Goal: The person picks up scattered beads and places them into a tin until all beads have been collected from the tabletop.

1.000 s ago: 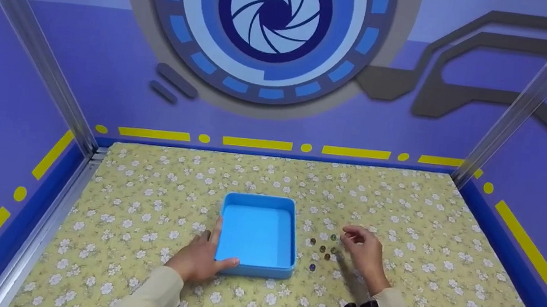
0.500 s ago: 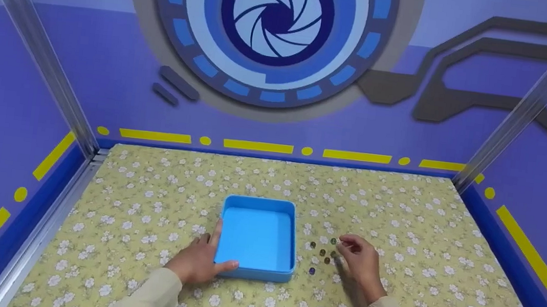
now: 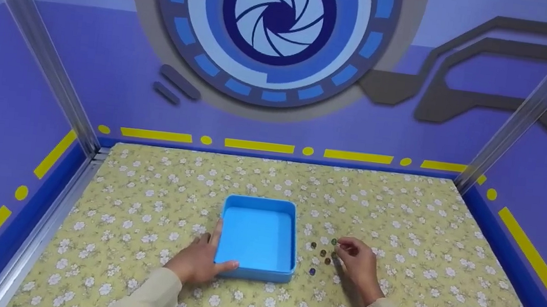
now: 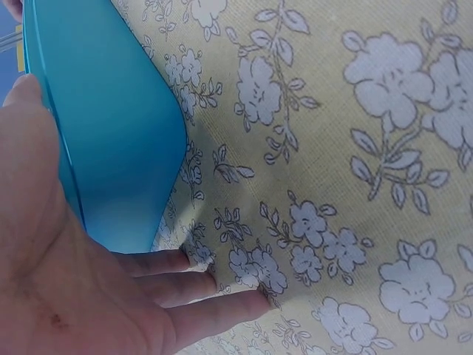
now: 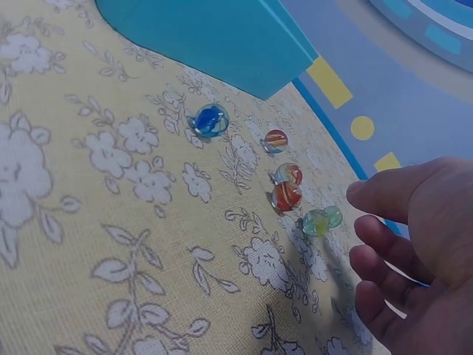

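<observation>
A square light-blue box (image 3: 253, 274) stands open-topped on the flowered cloth. My left hand (image 3: 195, 263) rests against its near left corner, the thumb on the front rim and the index finger along the left side. The other left fingers (image 4: 222, 314) reach down beside the box in the left wrist view. Several glass marbles lie right of the box: a blue marble (image 5: 211, 120), red-orange marbles (image 5: 287, 197) and greenish marbles (image 5: 316, 223). My right hand (image 3: 359, 266) hovers beside the greenish ones, fingers loosely bent; no held marble is visible.
The flowered cloth (image 3: 161, 187) covers the table. A purple-blue back wall (image 3: 81, 75) and a side wall (image 3: 545, 205) enclose it, with metal posts (image 3: 53, 56) at the corners.
My right hand has moved slightly left and toward me, so its fingertips are closer to the greenish marbles. The left hand and box have stayed in place.
</observation>
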### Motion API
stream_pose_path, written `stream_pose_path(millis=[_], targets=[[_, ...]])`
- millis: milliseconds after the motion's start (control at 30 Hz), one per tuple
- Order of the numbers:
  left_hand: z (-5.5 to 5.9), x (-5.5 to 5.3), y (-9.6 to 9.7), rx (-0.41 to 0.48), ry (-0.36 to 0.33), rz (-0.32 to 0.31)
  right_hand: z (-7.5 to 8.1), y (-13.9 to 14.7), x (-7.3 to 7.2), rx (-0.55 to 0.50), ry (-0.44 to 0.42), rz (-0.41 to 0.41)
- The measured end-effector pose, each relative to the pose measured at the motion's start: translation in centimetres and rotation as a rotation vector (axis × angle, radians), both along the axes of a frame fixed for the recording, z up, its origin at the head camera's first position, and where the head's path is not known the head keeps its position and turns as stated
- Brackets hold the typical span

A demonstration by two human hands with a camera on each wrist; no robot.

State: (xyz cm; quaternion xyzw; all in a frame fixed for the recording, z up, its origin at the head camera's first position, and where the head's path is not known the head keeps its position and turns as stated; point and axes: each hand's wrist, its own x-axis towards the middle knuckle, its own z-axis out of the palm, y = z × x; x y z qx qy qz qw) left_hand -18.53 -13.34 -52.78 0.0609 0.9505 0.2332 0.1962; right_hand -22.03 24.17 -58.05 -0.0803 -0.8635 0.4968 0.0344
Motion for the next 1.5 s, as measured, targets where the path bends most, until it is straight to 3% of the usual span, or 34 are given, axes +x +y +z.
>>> stream_pose_path(millis=[833, 1100, 1367, 1500], targets=[[-0.3, -0.1, -0.2, 0.007, 0.000, 0.008, -0.8, -0.3, 0.3, -0.009, 0.017, 0.029], [-0.4, -0.1, -0.1, 0.002, -0.018, 0.007, -1.1, -0.2, 0.6, -0.051, -0.010, 0.036], [0.1, 0.0, 0.0, 0.011, 0.003, 0.004, -1.2, 0.0, 1.0, -0.279, -0.045, 0.061], [-0.1, 0.0, 0.0, 0.001, -0.001, 0.002, -1.3, 0.0, 1.1, -0.220, -0.030, 0.075]])
